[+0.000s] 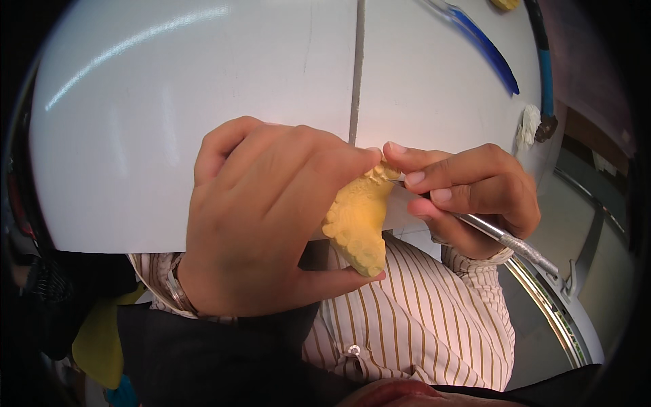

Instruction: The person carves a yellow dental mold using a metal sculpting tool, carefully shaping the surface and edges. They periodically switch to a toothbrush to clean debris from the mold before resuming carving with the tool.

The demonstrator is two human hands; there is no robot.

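A yellow plaster dental model with a row of moulded teeth is gripped in my left hand. The thumb presses its lower end and the fingers wrap over its upper end. My right hand pinches a slim metal carving tool with a knurled silver handle, its rear end pointing down to the right. The tool's thin tip meets the teeth at the top of the model. Fingertips of my right hand rest close to that upper end. The model's far left side is hidden behind my left hand.
Under my hands lies the edge of a white tabletop, split by a dark seam. Farther right are a blue-handled tool, a crumpled white tissue and a blue-and-black rod. Another yellow piece sits at the top edge.
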